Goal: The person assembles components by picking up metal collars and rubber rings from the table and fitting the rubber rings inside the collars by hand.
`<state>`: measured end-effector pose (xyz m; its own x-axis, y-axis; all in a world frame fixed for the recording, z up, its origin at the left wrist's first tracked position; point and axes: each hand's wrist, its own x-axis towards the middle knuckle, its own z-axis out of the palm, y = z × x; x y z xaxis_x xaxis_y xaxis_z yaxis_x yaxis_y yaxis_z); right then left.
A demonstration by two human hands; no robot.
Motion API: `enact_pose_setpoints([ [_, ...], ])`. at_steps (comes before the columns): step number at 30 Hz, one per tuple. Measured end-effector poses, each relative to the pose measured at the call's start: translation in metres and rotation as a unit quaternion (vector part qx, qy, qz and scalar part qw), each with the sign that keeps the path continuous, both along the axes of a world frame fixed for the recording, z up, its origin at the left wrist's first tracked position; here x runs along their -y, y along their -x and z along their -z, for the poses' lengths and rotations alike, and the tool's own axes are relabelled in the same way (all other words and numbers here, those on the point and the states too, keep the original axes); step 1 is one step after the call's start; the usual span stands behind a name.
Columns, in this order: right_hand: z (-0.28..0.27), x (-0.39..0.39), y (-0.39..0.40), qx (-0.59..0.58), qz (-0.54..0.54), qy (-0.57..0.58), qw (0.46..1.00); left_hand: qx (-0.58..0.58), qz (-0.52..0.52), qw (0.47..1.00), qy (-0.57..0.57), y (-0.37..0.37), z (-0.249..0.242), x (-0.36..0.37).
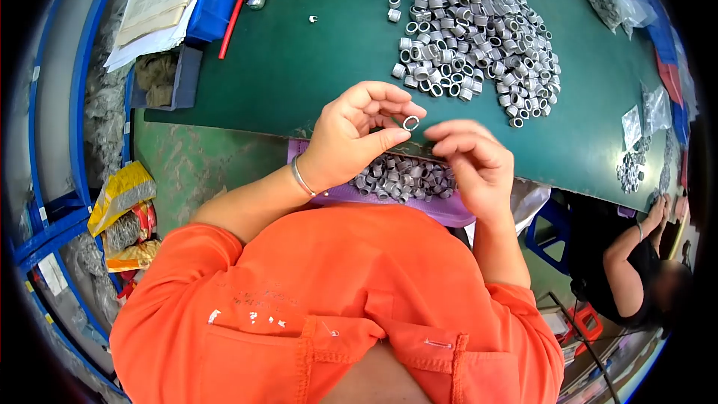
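Between the thumb and fingers of my left hand is a small oval metal ring, its opening turned toward me. My right hand is just to the right, apart from the ring, with its fingers bent and slightly blurred; whether something small sits in its fingertips cannot be made out. Below both hands, a purple basket at my lap holds many more grey metal rings. Beyond my hands, a large pile of the same rings is spread over the green table.
At the back left are a blue bin, papers, a red pen and a grey box. Plastic bags and small parts lie along the right side. Another person sits at the right.
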<state>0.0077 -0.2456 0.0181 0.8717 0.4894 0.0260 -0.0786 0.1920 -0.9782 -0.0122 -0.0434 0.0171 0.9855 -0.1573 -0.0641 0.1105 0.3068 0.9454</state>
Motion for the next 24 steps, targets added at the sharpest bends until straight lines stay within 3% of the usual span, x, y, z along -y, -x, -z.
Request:
enact_pose_setpoints([
  [1, 0.0, -0.001, -0.006, 0.157, 0.081, 0.143, 0.974, 0.01, 0.003, 1.0, -0.005, 0.001, -0.001, 0.0],
  [2, 0.001, -0.003, -0.011, 0.306, 0.159, 0.279, 0.896, 0.021, 0.006, 1.0, -0.008, 0.001, -0.002, 0.0],
  [4, 0.007, -0.009, -0.019, 0.32, 0.233, 0.38, 0.836, 0.014, 0.007, 1.0, -0.007, 0.002, -0.004, 0.002],
  [6, 0.015, -0.012, -0.023, 0.35, 0.231, 0.383, 0.823, -0.037, 0.009, 0.998, 0.04, 0.002, -0.005, 0.002],
  [10, 0.012, -0.016, -0.017, 0.319, 0.143, 0.329, 0.877, -0.109, 0.013, 0.99, 0.091, 0.001, -0.008, -0.002],
  [13, 0.009, -0.015, -0.014, 0.292, 0.169, 0.306, 0.89, -0.175, 0.042, 0.963, 0.202, 0.0, -0.006, -0.005],
  [20, 0.009, -0.012, -0.013, 0.275, 0.211, 0.307, 0.886, -0.239, 0.046, 0.941, 0.237, 0.0, -0.012, -0.01],
  [22, 0.009, -0.014, -0.012, 0.252, 0.199, 0.302, 0.898, -0.186, 0.143, 0.972, 0.034, -0.001, -0.021, -0.014],
  [23, 0.008, -0.015, -0.013, 0.252, 0.199, 0.302, 0.898, -0.184, 0.203, 0.96, -0.056, -0.003, -0.029, -0.013],
  [24, 0.006, -0.016, -0.013, 0.254, 0.189, 0.305, 0.898, -0.058, 0.278, 0.951, -0.121, -0.001, -0.018, -0.016],
])
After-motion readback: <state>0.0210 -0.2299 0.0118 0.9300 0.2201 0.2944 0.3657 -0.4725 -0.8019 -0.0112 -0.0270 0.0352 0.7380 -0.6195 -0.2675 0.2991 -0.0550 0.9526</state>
